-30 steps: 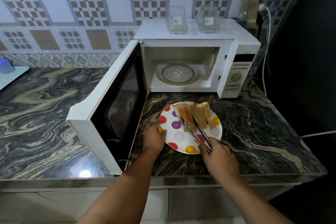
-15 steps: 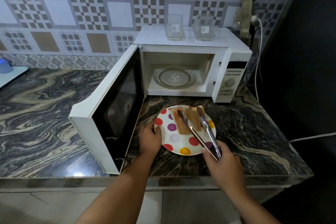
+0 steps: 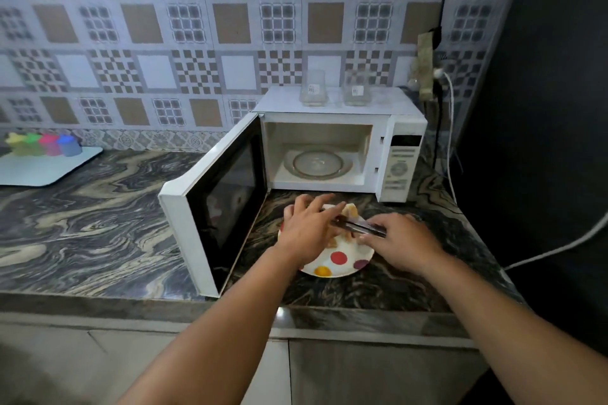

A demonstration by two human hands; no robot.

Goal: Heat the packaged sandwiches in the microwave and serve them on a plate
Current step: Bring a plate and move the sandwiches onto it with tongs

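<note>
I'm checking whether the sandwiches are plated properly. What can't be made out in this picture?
Head view only:
- Sandwiches: mostly hidden under the left hand; count and placement unclear.
- Tongs: tips hidden by the left hand.
- Plate: far half covered by both hands.
- Right hand: grip on tongs blurred.

Toasted sandwiches (image 3: pixel 351 210) on polka-dot plate (image 3: pixel 342 261), microwave (image 3: pixel 332 151) open

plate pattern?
White plate with coloured polka dots: red, yellow and purple ones show. Head view, near edge; the hands cover the rest.
</note>
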